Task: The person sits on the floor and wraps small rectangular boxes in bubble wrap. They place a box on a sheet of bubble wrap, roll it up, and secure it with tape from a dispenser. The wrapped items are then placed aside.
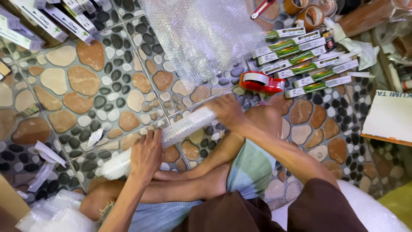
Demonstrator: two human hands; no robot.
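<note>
Head view, looking down at a person seated cross-legged on a pebble-patterned tile floor (pixel 86 86). Two bare hands hold one long bundle (pixel 171 135) wrapped in bubble wrap, lying slantwise just above the crossed legs. The left hand (pixel 146 154) rests palm down on the bundle's lower end, fingers curled over it. The right hand (pixel 227 111) closes around the upper end; it is blurred, so the finger positions are hard to make out.

Just beyond the right hand sits one red tape dispenser (pixel 261 81) with a white roll. Past it lie about eight slim white boxes (pixel 300 56) with green labels, laid side by side in a slanted row. One large sheet of bubble wrap (pixel 201 34) spreads across the floor at top centre, cut off by the frame. Two brown tape rolls (pixel 311 15) sit at the top edge, partly cut off. More white boxes (pixel 47 21) lie at the top left, also cropped. A few scraps of white paper (pixel 49 157) lie on the floor at the left. One white board (pixel 388 116) with an orange edge is cut off at the right.
</note>
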